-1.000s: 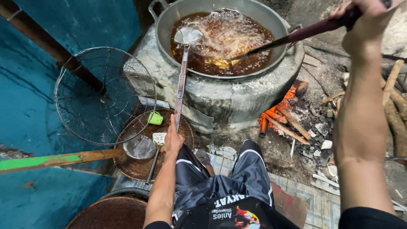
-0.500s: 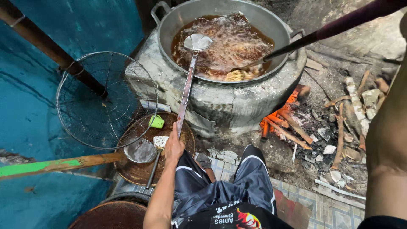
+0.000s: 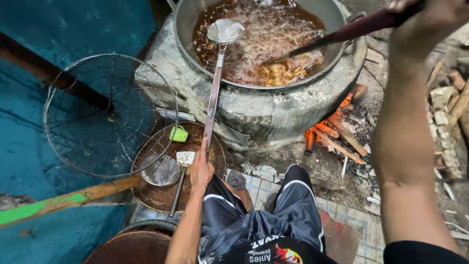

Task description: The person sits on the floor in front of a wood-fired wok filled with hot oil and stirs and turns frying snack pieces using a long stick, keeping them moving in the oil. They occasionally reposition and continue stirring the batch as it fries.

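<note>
Left hand: left hand (image 3: 201, 168) closed around the near end of a long-handled skimmer (image 3: 215, 93), whose handle slopes up and away over the stove edge.
Skimmer head: round mesh bowl (image 3: 225, 30) resting at the far left of the oil, just above or on the surface; I cannot tell if it is dipped.
Right hand: right hand (image 3: 430, 19) raised high at the frame's top right, fingers wrapped on a dark stirring stick (image 3: 342, 35); its far tip reaches into the oil beside the frying pieces.
Food: pale golden strips (image 3: 283, 73) bunched near the wok's front right, oil foaming around them.
Wok: wide metal wok (image 3: 337, 14) seated in a rough concrete stove (image 3: 273, 112), firewood (image 3: 332, 134) glowing in the mouth below right.
Step, as I judge it: stirring the batch while the skimmer waits; food looks coloured, not dark.
Next move calls for: sliding the mesh under the strips, lifting level, letting oil drain.
Nearby: wire basket (image 3: 107, 115) left of the stove; round woven tray (image 3: 166, 190) beneath the left hand, with a smaller strainer (image 3: 161, 170) and green object (image 3: 179, 133).
</note>
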Demonstrator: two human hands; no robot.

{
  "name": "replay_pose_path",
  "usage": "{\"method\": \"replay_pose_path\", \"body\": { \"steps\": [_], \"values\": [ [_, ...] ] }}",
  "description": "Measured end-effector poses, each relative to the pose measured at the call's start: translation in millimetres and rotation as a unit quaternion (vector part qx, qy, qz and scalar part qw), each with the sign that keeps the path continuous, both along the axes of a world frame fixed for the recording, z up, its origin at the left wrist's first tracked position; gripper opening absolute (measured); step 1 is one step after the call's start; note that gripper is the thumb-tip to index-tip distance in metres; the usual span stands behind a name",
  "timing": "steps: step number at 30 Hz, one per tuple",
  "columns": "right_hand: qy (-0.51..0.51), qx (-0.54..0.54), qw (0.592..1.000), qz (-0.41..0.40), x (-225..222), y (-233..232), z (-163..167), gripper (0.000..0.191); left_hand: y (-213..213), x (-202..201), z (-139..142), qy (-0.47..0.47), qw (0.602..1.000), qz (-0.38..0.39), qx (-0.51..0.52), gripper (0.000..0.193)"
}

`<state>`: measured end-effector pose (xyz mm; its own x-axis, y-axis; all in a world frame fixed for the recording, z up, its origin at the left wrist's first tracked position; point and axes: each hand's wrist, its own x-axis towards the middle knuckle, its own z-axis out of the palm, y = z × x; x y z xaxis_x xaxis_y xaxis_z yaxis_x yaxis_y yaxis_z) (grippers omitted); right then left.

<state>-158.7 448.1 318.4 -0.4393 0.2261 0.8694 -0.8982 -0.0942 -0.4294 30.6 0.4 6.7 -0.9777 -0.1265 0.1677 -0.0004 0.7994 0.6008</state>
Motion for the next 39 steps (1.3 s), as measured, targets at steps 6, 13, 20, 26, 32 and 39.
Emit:
{"method": "replay_pose_path", "body": {
  "steps": [6, 13, 20, 26, 32, 39],
  "values": [
    [0.074, 0.000, 0.997, -0.030, -18, -60, -29, 0.012, 5, -12, -13, -0.024, 0.999, -0.014, -0.016, 0.099],
    [0.045, -0.073, 0.996, -0.010, -25, -106, -47, 0.018, 4, -14, -14, -0.018, 1.000, -0.009, 0.009, 0.098],
    [0.065, -0.045, 0.994, -0.069, -33, -136, -59, 0.019, 1, -13, -9, -0.017, 1.000, 0.013, 0.001, 0.098],
    [-0.017, 0.047, 0.982, -0.181, -27, -159, -80, 0.017, 2, -17, -3, -0.021, 1.000, 0.016, 0.001, 0.100],
    [-0.039, 0.136, 0.962, -0.233, -8, -165, -101, 0.012, 11, -19, 7, -0.016, 1.000, 0.026, 0.000, 0.098],
    [-0.123, 0.194, 0.956, -0.183, 37, -156, -135, 0.002, 12, -11, 11, -0.001, 0.999, 0.024, 0.032, 0.098]
  ]
}}
